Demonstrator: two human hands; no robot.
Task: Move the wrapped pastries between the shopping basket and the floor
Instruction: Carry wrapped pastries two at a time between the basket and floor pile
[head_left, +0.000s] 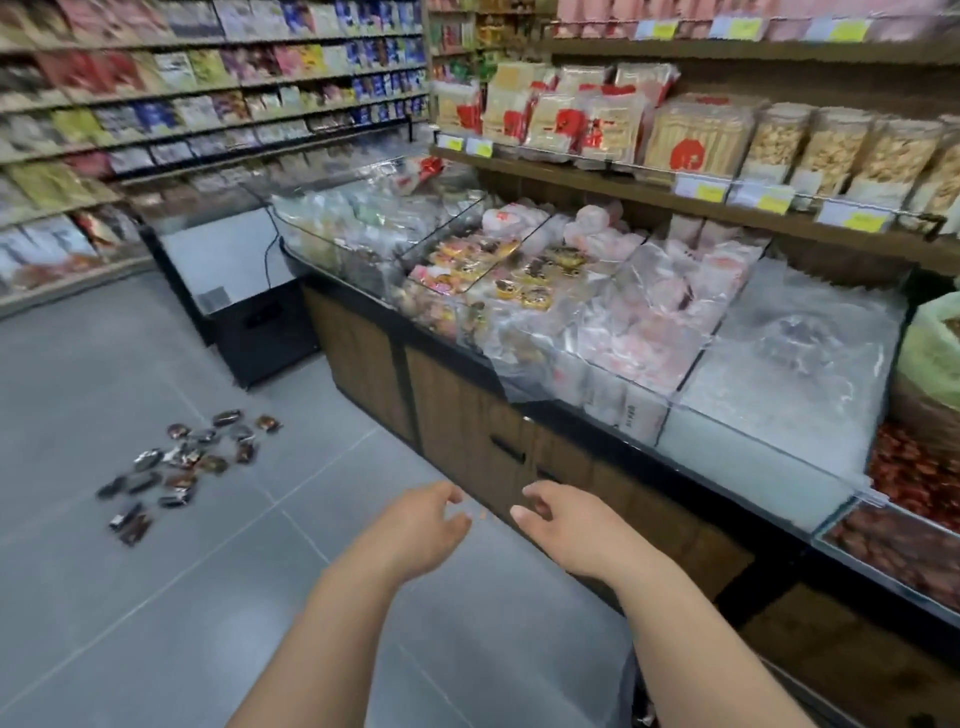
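Observation:
Several wrapped pastries (182, 465) in dark, shiny wrappers lie scattered on the grey tiled floor (130, 623) at the lower left. My left hand (423, 522) and my right hand (561, 522) hover side by side in the lower middle, well to the right of the pastries. Both hold nothing and their fingers are loosely curled. No shopping basket shows in this view.
A wooden display counter (457, 415) with clear bins of wrapped sweets runs along the right, close in front of my hands. A black chest freezer (244, 291) stands behind the pastries. Stocked shelves (208, 104) line the back wall and the right.

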